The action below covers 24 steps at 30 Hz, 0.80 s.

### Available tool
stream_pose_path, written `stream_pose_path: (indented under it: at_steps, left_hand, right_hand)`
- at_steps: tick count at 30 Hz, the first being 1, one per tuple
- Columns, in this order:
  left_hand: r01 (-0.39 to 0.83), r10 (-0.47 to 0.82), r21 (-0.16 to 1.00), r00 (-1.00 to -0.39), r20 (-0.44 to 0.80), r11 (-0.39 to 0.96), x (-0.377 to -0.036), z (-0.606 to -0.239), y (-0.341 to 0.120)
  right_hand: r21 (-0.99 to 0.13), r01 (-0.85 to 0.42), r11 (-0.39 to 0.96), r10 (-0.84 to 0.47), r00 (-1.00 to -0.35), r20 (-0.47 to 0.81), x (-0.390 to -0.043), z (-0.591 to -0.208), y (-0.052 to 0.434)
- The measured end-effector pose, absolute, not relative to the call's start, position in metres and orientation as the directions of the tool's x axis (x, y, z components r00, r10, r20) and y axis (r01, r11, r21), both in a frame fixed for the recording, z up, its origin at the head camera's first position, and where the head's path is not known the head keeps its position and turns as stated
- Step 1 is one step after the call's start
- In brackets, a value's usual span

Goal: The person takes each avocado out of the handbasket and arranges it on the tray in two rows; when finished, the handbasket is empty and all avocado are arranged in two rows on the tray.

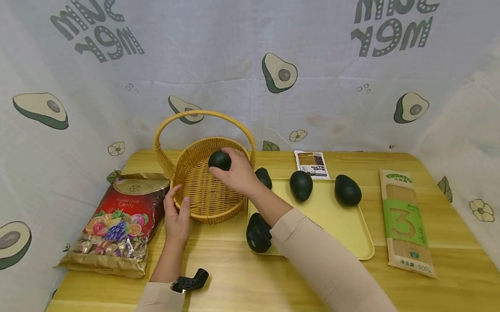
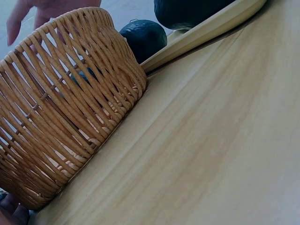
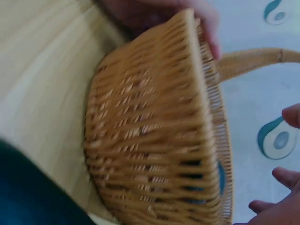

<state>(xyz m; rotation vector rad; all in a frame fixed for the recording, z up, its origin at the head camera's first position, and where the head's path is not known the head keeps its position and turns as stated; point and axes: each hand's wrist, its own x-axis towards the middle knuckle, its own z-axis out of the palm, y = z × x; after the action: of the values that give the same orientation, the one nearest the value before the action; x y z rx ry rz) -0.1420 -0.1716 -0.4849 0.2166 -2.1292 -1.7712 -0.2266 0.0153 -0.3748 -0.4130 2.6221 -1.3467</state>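
Observation:
My right hand [image 1: 226, 170] grips a dark green avocado [image 1: 218, 159] from above and holds it inside the round wicker basket [image 1: 199, 198], near its far wall. At the basket's near left rim is my left hand [image 1: 178, 204], which holds the wall with its thumb apart from its fingers. The left wrist view shows the basket's woven wall [image 2: 61, 122] close up, with my left fingertips [image 2: 11, 212] at its foot. In the right wrist view my left fingers [image 3: 208, 28] curl over the basket's rim [image 3: 206, 93].
A yellow tray [image 1: 346, 233] right of the basket holds several more avocados, one [image 1: 259, 233] at its near left corner. A mixed fruit candy bag [image 1: 119, 220] lies left of the basket. A pasta pack [image 1: 405, 221] lies far right, a small packet [image 1: 311, 163] behind the tray.

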Motion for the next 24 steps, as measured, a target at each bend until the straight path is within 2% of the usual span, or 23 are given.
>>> stream_pose_path:
  at_steps: [12, 24]
  left_hand:
    - [0.135, -0.349, 0.974, -0.917, 0.193, 0.182, -0.144, -0.486, -0.172]
    - [0.15, -0.368, 0.972, -0.906, 0.208, 0.181, -0.144, -0.486, -0.171]
  right_hand:
    - [-0.762, -0.058, 0.645, -0.326, -0.923, -0.206, -0.241, -0.379, 0.011]
    - [-0.709, -0.244, 0.661, -0.533, -0.818, -0.216, -0.242, -0.387, 0.013]
